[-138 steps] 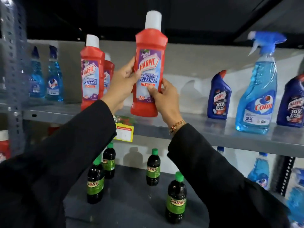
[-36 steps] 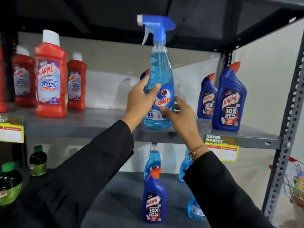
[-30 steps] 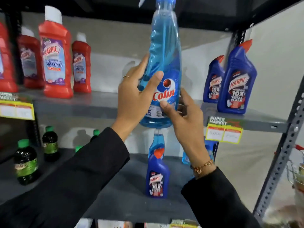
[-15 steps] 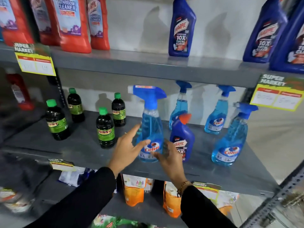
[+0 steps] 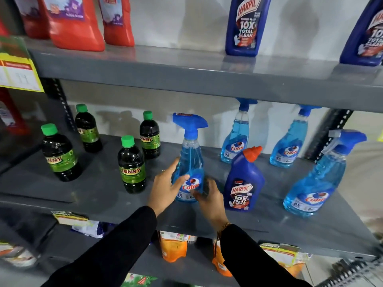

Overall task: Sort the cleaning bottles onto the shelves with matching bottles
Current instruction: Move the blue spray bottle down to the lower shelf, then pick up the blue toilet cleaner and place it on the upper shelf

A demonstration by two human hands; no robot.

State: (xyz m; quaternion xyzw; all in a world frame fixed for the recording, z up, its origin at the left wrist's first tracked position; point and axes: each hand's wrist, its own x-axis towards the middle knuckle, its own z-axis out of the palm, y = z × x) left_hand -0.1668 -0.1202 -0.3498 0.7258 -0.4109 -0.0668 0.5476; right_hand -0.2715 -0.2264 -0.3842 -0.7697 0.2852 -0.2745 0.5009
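A blue Colin spray bottle [image 5: 190,160] stands upright on the middle grey shelf [image 5: 103,199]. My left hand [image 5: 164,188] wraps its lower left side. My right hand [image 5: 210,200] touches its base from the right. A dark blue Harpic bottle [image 5: 243,181] with an orange cap stands just to the right on the same shelf. Three more Colin spray bottles [image 5: 236,137] [image 5: 290,141] [image 5: 319,179] stand further right. On the upper shelf [image 5: 186,67] are red Harpic bottles [image 5: 76,23] at left and dark blue Harpic bottles [image 5: 245,25] at right.
Several dark Sunny bottles [image 5: 131,165] with green caps stand on the left half of the middle shelf. A yellow price tag [image 5: 18,73] hangs from the upper shelf's left edge. Orange pouches [image 5: 173,248] and other packets lie on the shelf below.
The Colin spray bottle came down from the upper shelf to the middle shelf, between the Sunny bottles and the dark blue Harpic bottle. Both hands stay on it.
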